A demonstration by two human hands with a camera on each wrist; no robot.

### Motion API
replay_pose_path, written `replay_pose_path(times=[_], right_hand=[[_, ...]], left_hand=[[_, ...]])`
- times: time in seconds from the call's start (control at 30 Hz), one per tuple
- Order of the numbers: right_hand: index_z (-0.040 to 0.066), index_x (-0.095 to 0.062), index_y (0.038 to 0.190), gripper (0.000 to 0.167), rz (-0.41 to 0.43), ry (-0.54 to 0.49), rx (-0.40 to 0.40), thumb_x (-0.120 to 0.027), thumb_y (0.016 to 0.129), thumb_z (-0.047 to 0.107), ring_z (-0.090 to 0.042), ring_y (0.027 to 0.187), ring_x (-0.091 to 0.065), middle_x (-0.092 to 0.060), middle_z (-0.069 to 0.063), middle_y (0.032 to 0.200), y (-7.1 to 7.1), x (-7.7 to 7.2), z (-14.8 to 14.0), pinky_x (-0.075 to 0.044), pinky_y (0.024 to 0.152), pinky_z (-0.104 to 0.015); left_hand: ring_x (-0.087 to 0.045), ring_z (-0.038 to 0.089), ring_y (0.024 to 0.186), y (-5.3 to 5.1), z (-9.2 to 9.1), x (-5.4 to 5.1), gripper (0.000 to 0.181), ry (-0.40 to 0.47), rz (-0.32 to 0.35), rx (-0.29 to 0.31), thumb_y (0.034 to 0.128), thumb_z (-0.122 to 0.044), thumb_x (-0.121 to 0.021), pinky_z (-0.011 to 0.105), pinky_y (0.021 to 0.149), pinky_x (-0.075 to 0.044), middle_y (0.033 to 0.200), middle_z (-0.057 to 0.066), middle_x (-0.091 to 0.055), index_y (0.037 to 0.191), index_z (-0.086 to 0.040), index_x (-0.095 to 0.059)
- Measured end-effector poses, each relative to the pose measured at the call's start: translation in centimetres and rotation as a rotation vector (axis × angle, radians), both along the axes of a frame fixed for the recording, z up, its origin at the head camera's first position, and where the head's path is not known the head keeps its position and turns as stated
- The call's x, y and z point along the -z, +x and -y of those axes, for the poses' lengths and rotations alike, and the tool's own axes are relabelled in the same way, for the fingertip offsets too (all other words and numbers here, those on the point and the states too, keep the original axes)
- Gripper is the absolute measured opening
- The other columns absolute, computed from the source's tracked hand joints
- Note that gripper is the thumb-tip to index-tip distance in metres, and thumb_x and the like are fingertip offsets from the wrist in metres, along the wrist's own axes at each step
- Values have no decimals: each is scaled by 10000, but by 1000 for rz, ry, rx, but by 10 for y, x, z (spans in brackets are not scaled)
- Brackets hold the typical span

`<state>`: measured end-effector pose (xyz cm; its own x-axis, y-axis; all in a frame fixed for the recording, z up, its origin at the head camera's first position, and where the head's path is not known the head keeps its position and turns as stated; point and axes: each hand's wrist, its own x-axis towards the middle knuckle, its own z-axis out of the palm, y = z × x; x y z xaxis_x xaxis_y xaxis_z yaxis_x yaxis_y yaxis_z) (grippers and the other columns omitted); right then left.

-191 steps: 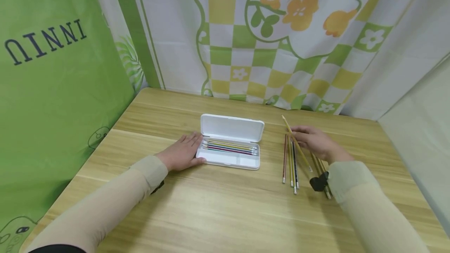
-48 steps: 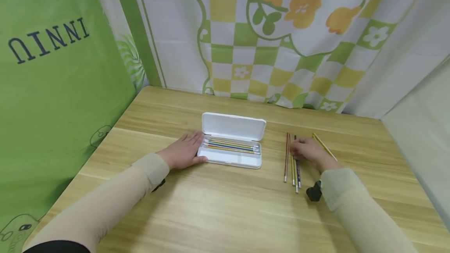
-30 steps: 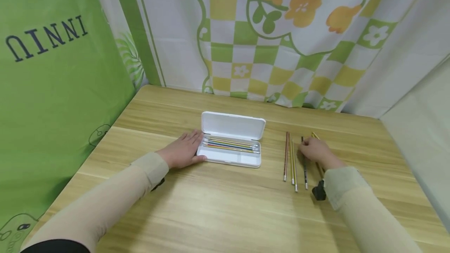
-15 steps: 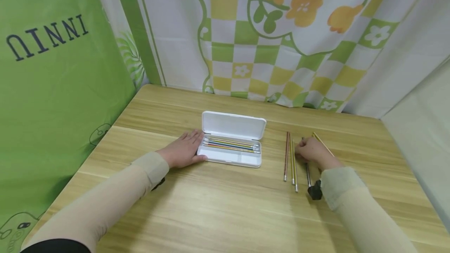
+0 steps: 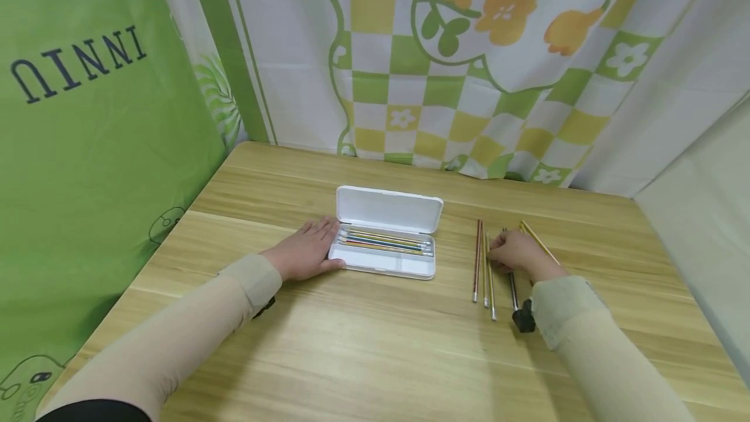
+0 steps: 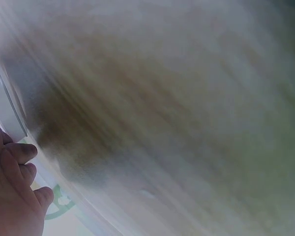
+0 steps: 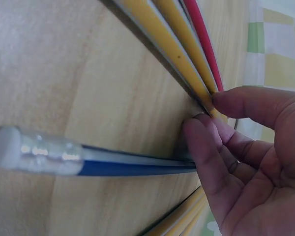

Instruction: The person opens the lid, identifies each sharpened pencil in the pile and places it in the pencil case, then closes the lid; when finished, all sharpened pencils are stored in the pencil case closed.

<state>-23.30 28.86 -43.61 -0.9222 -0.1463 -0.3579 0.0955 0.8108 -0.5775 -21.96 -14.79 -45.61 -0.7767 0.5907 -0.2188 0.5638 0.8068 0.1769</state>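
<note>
My left hand [image 5: 301, 254] lies flat on the table, fingers straight, against the left end of an open white pencil case [image 5: 363, 259]. Several striped pencils [image 5: 383, 243] lie side by side in the case's back compartment. At the right, my right hand [image 5: 521, 254] pinches a yellow pencil [image 7: 179, 56] between thumb and fingertips. A second yellow pencil [image 5: 486, 279] and a red one [image 5: 477, 266] lie just left of it. Partly under this hand rests a dark blue pencil [image 7: 137, 166] with a white eraser. More yellow pencils [image 5: 539, 239] lie right of the hand, partly hidden by it.
The case's lid [image 5: 389, 209] stands raised at the back. A wooden table [image 5: 351, 344] carries everything, with a patterned curtain [image 5: 404, 96] behind its far edge. Green cloth [image 5: 88, 181] hangs along the left side.
Since the oldest frame, the raised yellow pencil has left my right hand, and the pencils in the case differ. The dark blue pencil has shifted right; my right hand has returned left to a yellow one.
</note>
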Motion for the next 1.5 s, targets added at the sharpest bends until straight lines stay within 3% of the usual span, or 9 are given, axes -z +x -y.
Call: replay_pose_path(times=[0.2, 0.27, 0.4, 0.67, 0.87, 1.1, 1.27, 1.5], right_hand=[[10, -587, 825, 146, -104, 180, -91, -665, 892, 113, -179, 638, -605, -628, -53, 683, -3, 1, 2, -513, 635, -334], [-5, -597, 859, 159, -114, 196, -92, -660, 908, 132, -194, 641, -604, -623, -60, 695, -3, 1, 2, -497, 640, -358], [-43, -609, 912, 202, -111, 181, -87, -686, 904, 144, -203, 674, -607, -623, -84, 755, -4, 0, 1, -513, 648, -356], [-12, -512, 860, 196, 24, 8, -22, -690, 914, 52, -142, 622, -633, -597, -82, 742, -2, 2, 5, -593, 586, -286], [38, -482, 792, 218, 34, 32, -44, -656, 923, 44, -114, 575, -586, -558, -42, 694, -3, 3, 8, -536, 540, -227], [32, -527, 794, 237, -39, 107, -68, -669, 950, 138, -173, 628, -561, -578, -42, 675, -1, 2, 7, -462, 599, -286], [22, -578, 826, 248, -50, 125, -46, -683, 963, 200, -200, 688, -574, -619, -26, 683, 0, 2, 7, -455, 642, -322], [15, -592, 844, 196, -26, 105, -9, -685, 942, 156, -195, 712, -609, -653, -63, 753, 1, 4, 7, -481, 652, -309]], left_hand=[[-160, 434, 1541, 0, 1, 1, 870, 0, 4, -6, 1079, -498, -486, 575, 1238, -157, 1647, 313, -196, 1577, 146, -180], [-152, 430, 1544, 0, 1, 0, 873, -4, 10, -9, 1080, -503, -482, 572, 1239, -152, 1651, 305, -191, 1581, 141, -173], [-138, 421, 1548, -1, 0, 0, 876, -6, 25, -13, 1082, -514, -466, 564, 1243, -143, 1658, 295, -177, 1589, 130, -158], [-136, 411, 1550, -1, 0, 2, 882, -13, 21, -9, 1082, -526, -455, 560, 1242, -149, 1664, 283, -167, 1594, 121, -145], [-129, 409, 1552, 0, 0, 1, 886, -11, 23, -11, 1080, -528, -457, 555, 1244, -143, 1666, 282, -160, 1595, 120, -141], [-134, 425, 1547, 0, 1, 0, 887, 1, 22, -10, 1080, -523, -462, 556, 1243, -145, 1658, 295, -168, 1591, 128, -144], [-140, 435, 1544, 1, 1, -1, 875, 11, 16, -10, 1082, -505, -472, 560, 1242, -150, 1653, 303, -178, 1585, 137, -157], [-146, 440, 1541, 1, 0, 0, 872, 5, 11, -5, 1082, -500, -476, 559, 1241, -155, 1649, 310, -185, 1580, 145, -164]])
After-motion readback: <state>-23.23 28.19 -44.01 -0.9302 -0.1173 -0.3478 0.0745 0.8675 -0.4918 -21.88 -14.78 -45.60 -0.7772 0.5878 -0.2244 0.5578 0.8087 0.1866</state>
